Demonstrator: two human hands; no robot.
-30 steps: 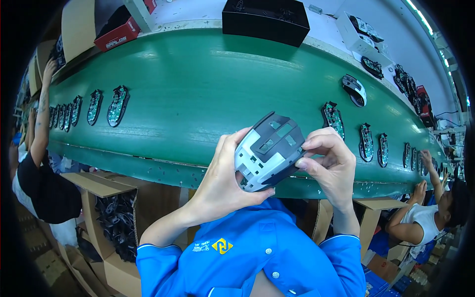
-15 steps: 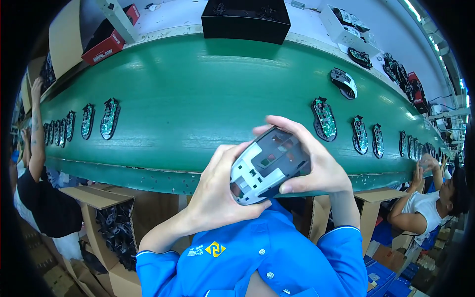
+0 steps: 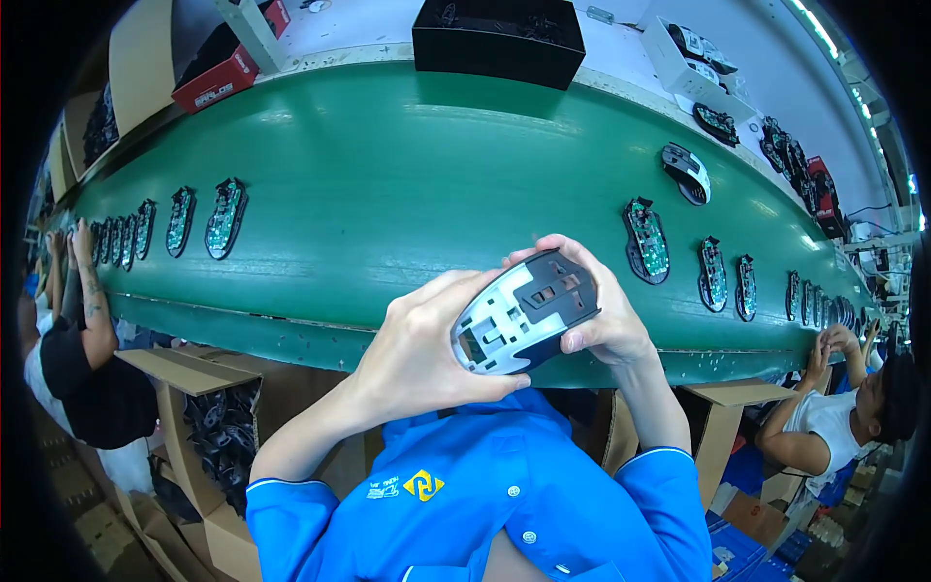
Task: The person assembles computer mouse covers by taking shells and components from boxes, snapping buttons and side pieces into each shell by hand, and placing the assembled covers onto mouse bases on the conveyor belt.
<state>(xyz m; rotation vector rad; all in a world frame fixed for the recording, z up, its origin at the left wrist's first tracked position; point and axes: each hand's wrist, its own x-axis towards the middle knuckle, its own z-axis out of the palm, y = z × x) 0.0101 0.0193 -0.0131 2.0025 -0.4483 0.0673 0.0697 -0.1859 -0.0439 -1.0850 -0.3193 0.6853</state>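
Between my two hands is a computer mouse shell [image 3: 524, 312], silver-grey at one end and dark grey at the other, with several square cut-outs. My left hand [image 3: 422, 339] grips its silver end, thumb along the lower edge. My right hand [image 3: 599, 308] closes round the dark end, thumb on the near side and fingers over the far edge. The shell is held tilted above the near edge of the green conveyor belt [image 3: 388, 175]. Nearest to my right hand on the belt lies a mouse base with a green circuit board [image 3: 648, 242].
More mouse bases [image 3: 226, 218] lie in a row along the belt on both sides. A grey and white mouse [image 3: 687, 174] rests at the right. A black box [image 3: 497, 58] stands beyond the belt. Cardboard cartons [image 3: 189, 373] stand below, and co-workers [image 3: 834, 407] sit at both sides.
Both hands still hold the mouse shell, which has turned slightly so its cut-out face shows more fully. At the left, a co-worker's raised arm has come down to the belt.
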